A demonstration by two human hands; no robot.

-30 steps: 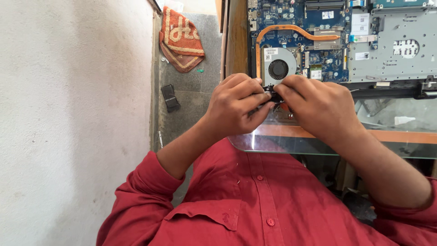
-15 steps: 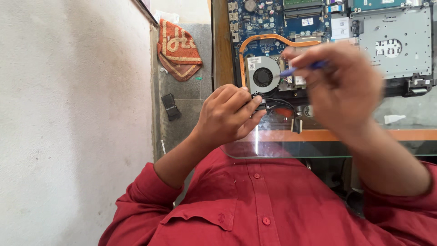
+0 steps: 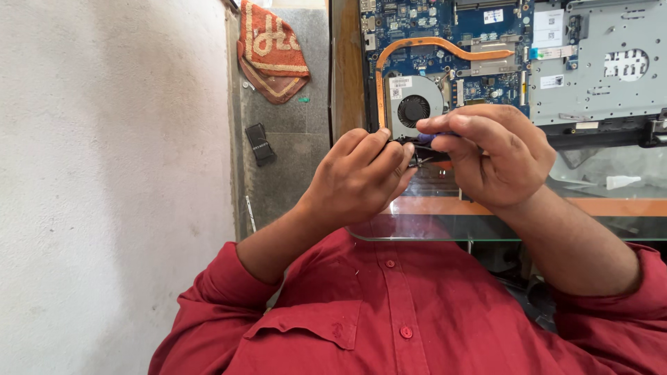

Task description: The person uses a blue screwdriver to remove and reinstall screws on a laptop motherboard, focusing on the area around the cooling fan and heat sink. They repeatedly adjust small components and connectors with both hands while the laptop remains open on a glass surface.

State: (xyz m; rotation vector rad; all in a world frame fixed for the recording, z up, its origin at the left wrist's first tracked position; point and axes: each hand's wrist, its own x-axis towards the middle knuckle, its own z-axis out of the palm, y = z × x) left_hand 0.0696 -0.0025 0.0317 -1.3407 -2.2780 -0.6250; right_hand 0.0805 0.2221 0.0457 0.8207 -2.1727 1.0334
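Note:
My left hand [image 3: 361,177] is curled around a small black part [image 3: 415,154], held just above the near edge of the glass table [image 3: 445,226]. My right hand [image 3: 490,156] meets it from the right, its fingers pinched on a slim blue-handled tool [image 3: 427,137] whose tip reaches the black part. Most of the tool and the part are hidden by my fingers. Behind the hands lies an opened laptop [image 3: 590,69] with its blue circuit board, round fan [image 3: 415,107] and copper heat pipe [image 3: 445,45] exposed.
A white wall [image 3: 104,173] fills the left. On the grey floor lie an orange patterned cloth [image 3: 271,48] and a small black object [image 3: 260,144]. A wooden strip [image 3: 345,62] runs along the table's left edge. My red shirt [image 3: 389,319] fills the foreground.
My right hand, which had lifted up and away to the right with the blue tool, has come back down to the left hand and the black part.

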